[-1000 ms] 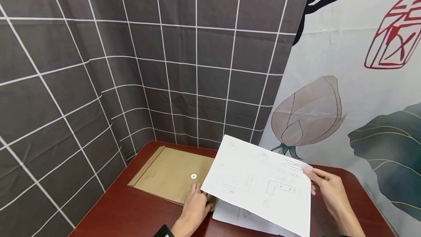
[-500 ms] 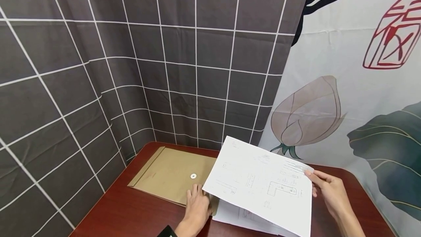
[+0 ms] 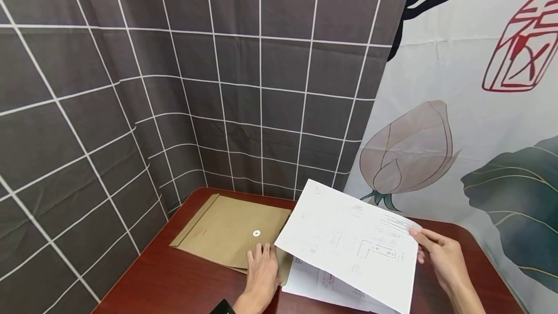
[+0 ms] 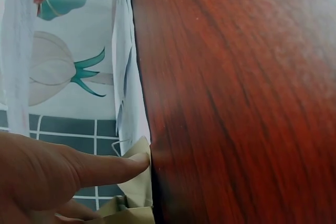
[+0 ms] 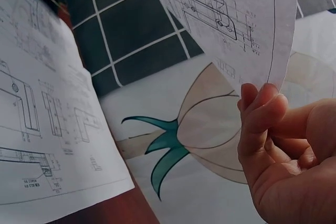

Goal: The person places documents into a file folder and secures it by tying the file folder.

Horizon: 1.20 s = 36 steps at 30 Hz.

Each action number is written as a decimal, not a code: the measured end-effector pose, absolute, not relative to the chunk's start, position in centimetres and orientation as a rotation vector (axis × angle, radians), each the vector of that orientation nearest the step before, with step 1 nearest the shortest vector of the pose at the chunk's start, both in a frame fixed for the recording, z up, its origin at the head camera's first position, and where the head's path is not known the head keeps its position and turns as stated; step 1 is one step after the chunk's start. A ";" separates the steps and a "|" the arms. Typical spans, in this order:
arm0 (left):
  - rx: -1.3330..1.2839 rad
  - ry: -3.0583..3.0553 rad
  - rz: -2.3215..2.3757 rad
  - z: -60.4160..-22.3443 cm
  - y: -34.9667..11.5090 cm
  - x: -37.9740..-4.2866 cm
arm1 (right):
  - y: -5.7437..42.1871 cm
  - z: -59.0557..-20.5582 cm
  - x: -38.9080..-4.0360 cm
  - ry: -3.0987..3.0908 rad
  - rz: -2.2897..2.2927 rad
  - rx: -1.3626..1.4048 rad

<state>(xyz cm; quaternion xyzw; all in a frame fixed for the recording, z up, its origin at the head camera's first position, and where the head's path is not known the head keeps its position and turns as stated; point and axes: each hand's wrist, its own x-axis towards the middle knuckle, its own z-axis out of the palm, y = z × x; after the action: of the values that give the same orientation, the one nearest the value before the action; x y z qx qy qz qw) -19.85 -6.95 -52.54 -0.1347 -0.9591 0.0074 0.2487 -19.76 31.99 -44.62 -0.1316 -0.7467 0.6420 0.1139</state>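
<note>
A brown kraft document envelope (image 3: 226, 229) with a white round button lies on the table. My left hand (image 3: 260, 273) rests on its right part, fingers fairly straight. In the left wrist view the thumb (image 4: 113, 170) presses a folded kraft flap (image 4: 137, 182) at the envelope's edge. My right hand (image 3: 442, 256) pinches the right edge of a raised white sheet (image 3: 344, 241) printed with technical drawings, between thumb and fingers. Under that sheet, more printed papers (image 3: 311, 282) lie beside the envelope, partly covered. The right wrist view shows the lower papers (image 5: 52, 124) and the lifted sheet (image 5: 226, 19) apart.
The reddish-brown wooden table (image 3: 183, 280) meets a dark grid-patterned cloth (image 3: 240, 134) on the left and behind. A white cloth (image 3: 418, 76) with a flower bud hangs at the right rear. A black band (image 3: 222, 307) is on the left wrist.
The raised sheet and my right hand have shifted slightly right, uncovering more of the envelope and lower papers. My left hand has moved slightly right, its fingers now straighter.
</note>
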 end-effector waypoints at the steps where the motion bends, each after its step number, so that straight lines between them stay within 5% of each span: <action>1: -0.363 -2.615 0.021 -52.6 -6.9 -19.9 | 32.0 -44.7 -19.7 -2.166 1.901 -0.402; 36: -0.310 -2.592 -0.008 -53.1 -7.1 -19.8 | 29.9 -47.9 -20.2 -2.172 1.791 -0.528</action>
<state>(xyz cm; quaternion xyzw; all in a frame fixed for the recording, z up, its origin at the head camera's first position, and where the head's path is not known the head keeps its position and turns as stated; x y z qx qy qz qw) -19.81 -7.10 -53.14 -0.1144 -0.9582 -0.0031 0.2623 -20.22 29.92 -47.86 -0.1826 -0.7511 0.6193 0.1381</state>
